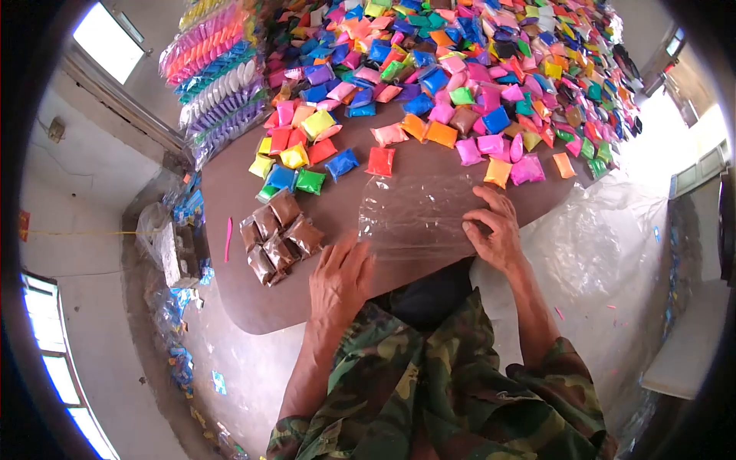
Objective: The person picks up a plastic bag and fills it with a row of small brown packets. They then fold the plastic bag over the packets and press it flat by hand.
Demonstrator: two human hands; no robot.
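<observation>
A flat, clear plastic bag (414, 211) lies on the brown table between my two hands. At its right edge is my right hand (497, 230), thumb and forefinger close together on the film and the other fingers lifted apart. My left hand (341, 277) rests near the bag's lower left corner, fingers stretched forward and slightly blurred, with nothing visible in them. Just left of those fingertips sits a group of brown packets (282, 234) in clear wrapping, laid in two rows. A red packet (380, 161) touches the far edge of the bag.
A large heap of small coloured packets (460, 77) covers the far side of the table (261, 307). Bagged rows of packets (218, 84) are stacked at the far left. A pink strip (228, 239) lies near the left edge. Clear sheeting (598, 238) spreads at the right.
</observation>
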